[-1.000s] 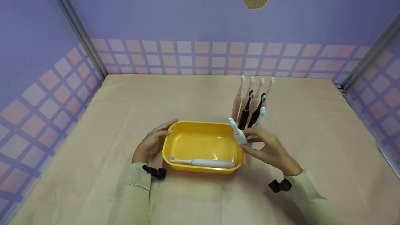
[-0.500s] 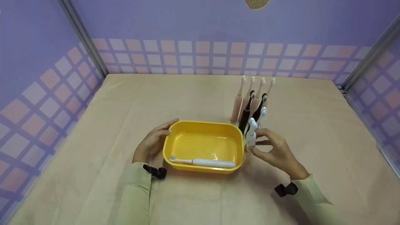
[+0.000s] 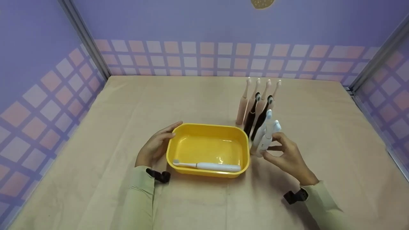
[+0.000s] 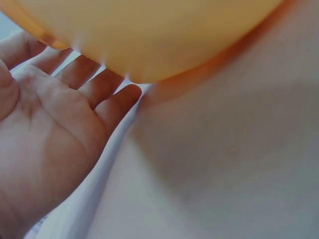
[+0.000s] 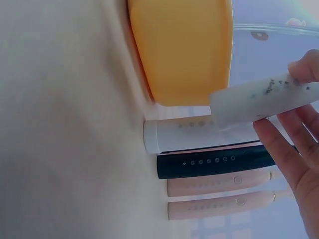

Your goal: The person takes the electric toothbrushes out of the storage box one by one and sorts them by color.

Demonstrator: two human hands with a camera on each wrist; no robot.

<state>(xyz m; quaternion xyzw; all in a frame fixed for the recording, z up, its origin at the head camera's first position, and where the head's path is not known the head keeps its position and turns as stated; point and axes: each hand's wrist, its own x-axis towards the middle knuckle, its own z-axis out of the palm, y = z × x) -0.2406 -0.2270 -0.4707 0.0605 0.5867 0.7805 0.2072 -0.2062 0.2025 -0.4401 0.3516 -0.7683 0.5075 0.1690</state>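
My right hand (image 3: 289, 158) pinches a white electric toothbrush (image 3: 265, 143) by its handle, thumb on one side and fingers on the other. In the right wrist view the held toothbrush (image 5: 256, 102) is tilted, its base off the table. Close beside it another white electric toothbrush (image 5: 182, 134) stands upright. My left hand (image 3: 156, 146) rests at the left end of a yellow plastic bin (image 3: 204, 174), fingers extended along its outer wall (image 4: 149, 40). Inside the bin, along the near side, lies a white electric toothbrush (image 3: 218, 166).
Two black electric toothbrushes (image 3: 250, 119) stand behind the white ones. Farther back stand several pink electric toothbrushes (image 3: 242, 110). A beige cloth (image 3: 159, 102) covers the table, and tiled-pattern walls (image 3: 206, 57) enclose its back and sides.
My right hand has carried the white toothbrush rightward and down, from over the bin's right rim to beside the standing white toothbrush. The left hand and bin have stayed in place.
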